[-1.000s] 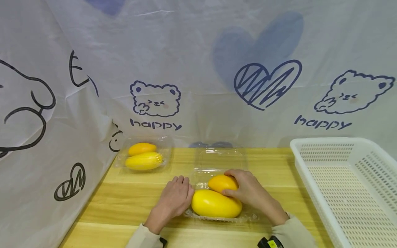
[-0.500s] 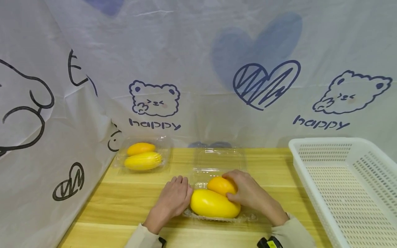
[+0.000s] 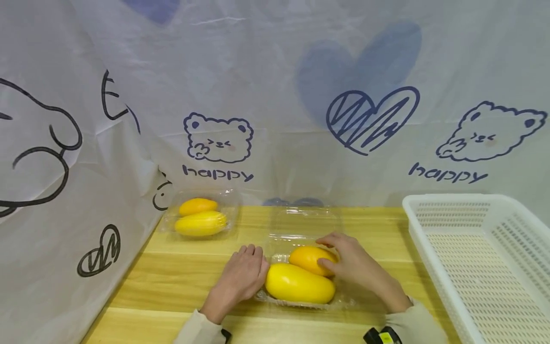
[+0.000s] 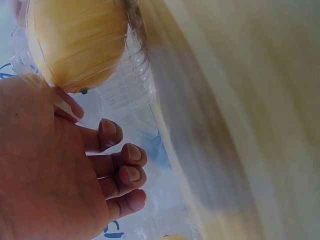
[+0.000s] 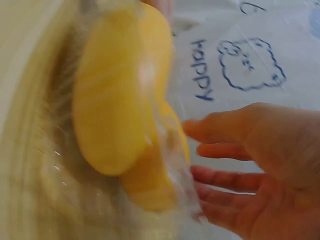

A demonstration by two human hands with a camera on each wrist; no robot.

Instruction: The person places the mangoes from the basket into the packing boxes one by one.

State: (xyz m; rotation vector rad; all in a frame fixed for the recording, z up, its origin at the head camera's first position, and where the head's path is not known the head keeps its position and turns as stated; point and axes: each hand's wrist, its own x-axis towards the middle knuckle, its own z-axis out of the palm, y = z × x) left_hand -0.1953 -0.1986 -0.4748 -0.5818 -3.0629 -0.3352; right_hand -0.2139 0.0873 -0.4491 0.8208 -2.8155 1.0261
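A clear plastic clamshell box (image 3: 343,302) lies on the table with its lid (image 3: 305,220) folded back. Inside it are a large yellow melon-like fruit (image 3: 299,283) and, behind that, a smaller orange mango (image 3: 307,260). My left hand (image 3: 246,271) rests against the box's left side, its fingers loosely bent and holding nothing in the left wrist view. At the mango's right end is my right hand (image 3: 358,265), fingers spread and thumb over the fruit. The right wrist view shows those fingers (image 5: 225,180) extended beside the clear plastic; whether they touch the mango is unclear.
A second clear box (image 3: 234,210) at the back left holds a yellow fruit (image 3: 200,223) and an orange one (image 3: 197,206). To the right stands a white perforated basket (image 3: 447,286). A printed cloth (image 3: 279,95) hangs behind and along the left.
My right hand has loosened its grip on the mango and shifted slightly right, its fingers now spread. The mango sits slightly farther right. The left hand keeps its place.
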